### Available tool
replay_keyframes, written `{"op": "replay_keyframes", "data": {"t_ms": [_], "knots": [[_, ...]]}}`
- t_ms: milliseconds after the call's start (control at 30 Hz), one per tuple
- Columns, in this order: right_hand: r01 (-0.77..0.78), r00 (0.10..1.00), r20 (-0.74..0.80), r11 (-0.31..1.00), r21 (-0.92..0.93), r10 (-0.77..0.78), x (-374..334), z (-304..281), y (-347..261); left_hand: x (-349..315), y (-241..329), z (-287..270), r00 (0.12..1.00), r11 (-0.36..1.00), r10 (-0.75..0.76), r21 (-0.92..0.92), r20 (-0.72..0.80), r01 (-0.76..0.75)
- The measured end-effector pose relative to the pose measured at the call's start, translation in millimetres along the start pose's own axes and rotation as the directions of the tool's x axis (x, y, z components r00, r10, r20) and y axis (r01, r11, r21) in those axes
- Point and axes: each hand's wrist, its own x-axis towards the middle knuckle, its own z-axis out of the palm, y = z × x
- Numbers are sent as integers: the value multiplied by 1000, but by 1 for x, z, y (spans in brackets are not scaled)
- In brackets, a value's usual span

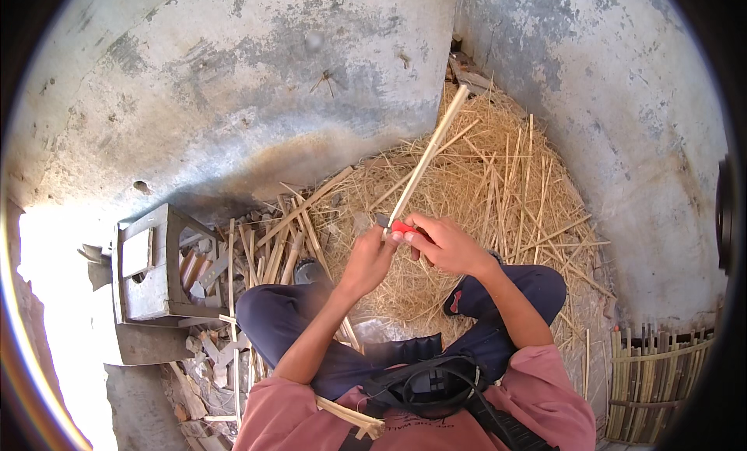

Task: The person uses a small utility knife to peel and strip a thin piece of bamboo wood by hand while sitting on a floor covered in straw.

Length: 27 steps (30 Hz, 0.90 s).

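Note:
A long, pale wooden strip point(426, 157), probably split bamboo, slants up and away to the right from between my hands. My left hand point(369, 258) is closed around its near end. In my right hand point(451, 247) is a knife point(402, 227) with a red and black handle, gripped in closed fingers. Its short dark blade lies against the strip just above my left fingers. Both hands meet over my lap, nearly touching. The fingers partly hide the strip's lower end and the knife's handle.
Shavings point(373, 190) are heaped beyond my legs, with loose strips point(506, 206) on the right. A wooden stool-like frame point(144, 295) stands left beside wood scraps. A slatted bamboo piece point(661, 385) leans lower right. More strips point(350, 417) rest by my left upper arm. Walls point(622, 124) enclose the far side.

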Motion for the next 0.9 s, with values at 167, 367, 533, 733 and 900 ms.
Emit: {"op": "replay_keyframes", "data": {"t_ms": [167,367,533,733,900], "knots": [[6,999,49,1000,20,-7,0,-4,6,-1,2,-3,999,1000,-18,-10,43,19],[62,997,-44,995,-77,-66,2,5,8,-2,0,0,999,1000,-3,9,-34,3],[94,982,-150,984,-153,-117,1,11,1,-2,0,1,995,996,-53,63,-85,58],[106,961,-241,985,-135,-136,1,21,8,-2,-2,4,987,990,-45,123,-153,64],[129,948,-275,983,-128,-160,2,24,6,-2,0,5,974,988,-85,112,-210,110]]}}
